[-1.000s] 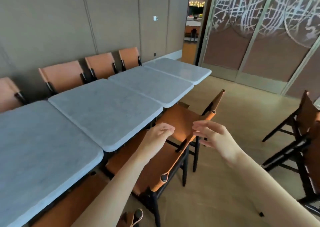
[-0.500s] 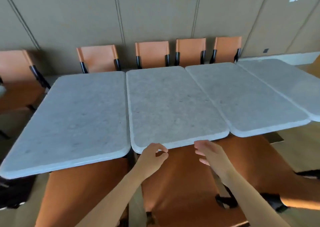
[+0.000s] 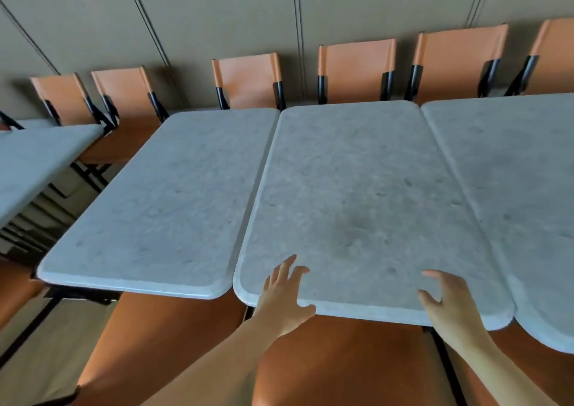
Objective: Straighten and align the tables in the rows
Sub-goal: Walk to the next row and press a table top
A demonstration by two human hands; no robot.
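On middle table (image 3: 357,194) near edge | both hands spread | panelled wall (image 3: 217,11)

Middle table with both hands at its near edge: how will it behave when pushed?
The middle table has a thick stone-look top, so it is probably heavy and rigid, sliding as one piece rather than flexing. The left hand and right hand are spread wide, which should limit twisting. It sits tight against the left table, so it may drag that.
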